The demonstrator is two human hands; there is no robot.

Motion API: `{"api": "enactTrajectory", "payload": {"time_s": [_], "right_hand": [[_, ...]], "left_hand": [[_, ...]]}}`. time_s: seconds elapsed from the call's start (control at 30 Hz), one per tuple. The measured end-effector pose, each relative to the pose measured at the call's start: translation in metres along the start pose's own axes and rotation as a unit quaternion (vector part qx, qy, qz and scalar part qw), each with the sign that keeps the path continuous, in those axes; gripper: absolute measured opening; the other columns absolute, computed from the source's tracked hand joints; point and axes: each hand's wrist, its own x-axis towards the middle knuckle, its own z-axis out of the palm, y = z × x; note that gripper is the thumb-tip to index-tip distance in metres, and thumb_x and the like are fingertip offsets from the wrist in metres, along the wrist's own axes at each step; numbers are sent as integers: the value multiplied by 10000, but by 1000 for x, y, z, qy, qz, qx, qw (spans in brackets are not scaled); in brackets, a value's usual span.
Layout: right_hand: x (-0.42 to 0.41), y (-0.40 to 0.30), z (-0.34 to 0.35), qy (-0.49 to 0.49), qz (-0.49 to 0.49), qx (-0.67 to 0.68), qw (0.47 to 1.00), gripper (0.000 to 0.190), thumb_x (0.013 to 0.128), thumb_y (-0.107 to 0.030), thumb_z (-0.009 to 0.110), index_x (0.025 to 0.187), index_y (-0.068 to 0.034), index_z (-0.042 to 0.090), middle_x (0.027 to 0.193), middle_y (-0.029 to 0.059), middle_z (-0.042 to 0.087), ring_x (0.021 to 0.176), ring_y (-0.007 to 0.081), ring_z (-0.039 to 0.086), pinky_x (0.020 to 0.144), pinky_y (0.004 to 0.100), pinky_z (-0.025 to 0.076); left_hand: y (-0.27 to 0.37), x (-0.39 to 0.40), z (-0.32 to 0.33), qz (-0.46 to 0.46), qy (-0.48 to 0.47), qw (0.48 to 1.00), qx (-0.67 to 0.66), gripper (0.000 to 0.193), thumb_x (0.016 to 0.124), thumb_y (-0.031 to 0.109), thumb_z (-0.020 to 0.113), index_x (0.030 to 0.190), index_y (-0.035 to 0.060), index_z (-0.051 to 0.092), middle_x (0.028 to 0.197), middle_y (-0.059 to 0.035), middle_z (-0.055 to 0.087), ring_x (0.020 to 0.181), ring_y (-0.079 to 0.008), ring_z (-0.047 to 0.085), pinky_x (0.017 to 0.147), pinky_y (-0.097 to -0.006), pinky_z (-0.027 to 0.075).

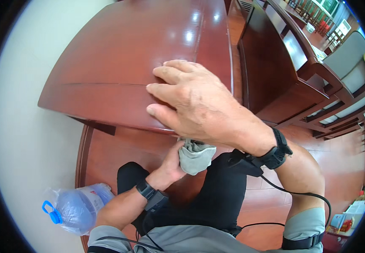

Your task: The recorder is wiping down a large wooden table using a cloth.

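My right hand (195,101) lies palm down over the near right part of a glossy reddish-brown wooden table top (132,50), its fingers spread and pointing left. Nothing shows between those fingers. Below the table's near edge, my left hand (173,161) grips a bunched grey-green cloth (196,157). Part of the cloth's top is hidden by my right hand and wrist. A thin crack or seam line runs across the table top left of my fingers.
A large clear plastic water bottle (78,207) with a blue handle lies by the white wall (21,132). Dark wooden furniture (271,63) stands at the right, beside grey seat cushions. Black cables run from my wrist devices along my arms.
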Motion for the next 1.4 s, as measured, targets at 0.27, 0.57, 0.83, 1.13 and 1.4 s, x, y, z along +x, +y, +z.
{"api": "enactTrajectory", "payload": {"time_s": [0.27, 0.57, 0.83, 1.13, 1.4], "right_hand": [[4, -4, -5, -41, 16, -24, 999, 325, 874, -177, 726, 1129, 26, 716, 1245, 234, 655, 1191, 396, 617, 1035, 447, 492], [7, -15, -8, -130, 74, -74, 986, 364, 952, -181, 638, 1257, 13, 677, 1408, 188, 600, 1329, 339, 551, 1129, 418, 404], [8, -15, -10, -130, 72, -115, 982, 369, 961, -220, 651, 1251, 6, 687, 1371, 206, 617, 1291, 364, 572, 1098, 435, 438], [15, -23, -5, -138, 71, -83, 984, 384, 935, -207, 649, 1219, 49, 679, 1363, 251, 608, 1293, 415, 562, 1116, 476, 409], [10, -21, -13, -146, 99, -98, 979, 417, 917, -280, 654, 1183, 38, 696, 1366, 245, 610, 1302, 406, 556, 1117, 495, 406]], "left_hand": [[66, 14, 23, 142, -149, 978, 22, 574, 1030, 484, 548, 1429, 76, 488, 1400, -115, 592, 1258, -245, 604, 1091, -420, 503], [36, 56, -6, 325, -8, 690, 647, 302, 1005, 227, 530, 1190, 14, 641, 1222, -174, 662, 1136, -312, 613, 957, -449, 488], [24, 96, -42, 464, 26, 514, 721, 289, 958, 189, 527, 1058, -27, 692, 1042, -230, 692, 989, -390, 637, 918, -477, 476], [27, 170, -116, 209, 87, 934, 277, 335, 935, 353, 611, 1062, 69, 736, 1009, -171, 740, 867, -387, 698, 746, -487, 559], [57, 185, -86, 450, 157, 595, 647, 240, 856, 228, 692, 1037, 75, 734, 1003, -179, 742, 893, -371, 718, 773, -497, 554]]}}
